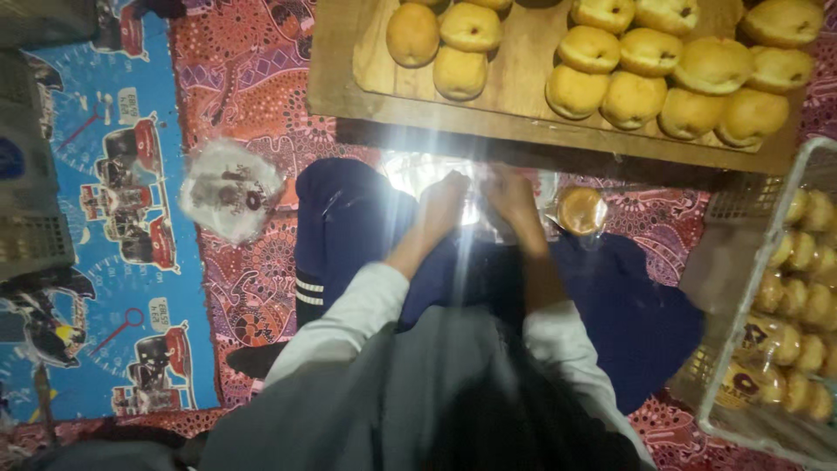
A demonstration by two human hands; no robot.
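Observation:
My left hand [440, 209] and my right hand [513, 199] meet over my lap, both pinching a clear plastic bag [418, 173] that glares under bright light. Just right of my right hand lies a round golden bun [581, 210] wrapped in clear plastic. Directly ahead stands a low wooden board [523, 61] carrying several unwrapped buns [649, 52]. My legs in dark blue trousers [349, 218] are folded beneath the hands.
A wire basket [758, 205] at the right holds several bagged buns [789, 336]. A stack of clear printed bags [231, 187] lies on the patterned red mat [253, 78] to the left. Grey crates [35, 235] sit at the far left on a blue printed sheet.

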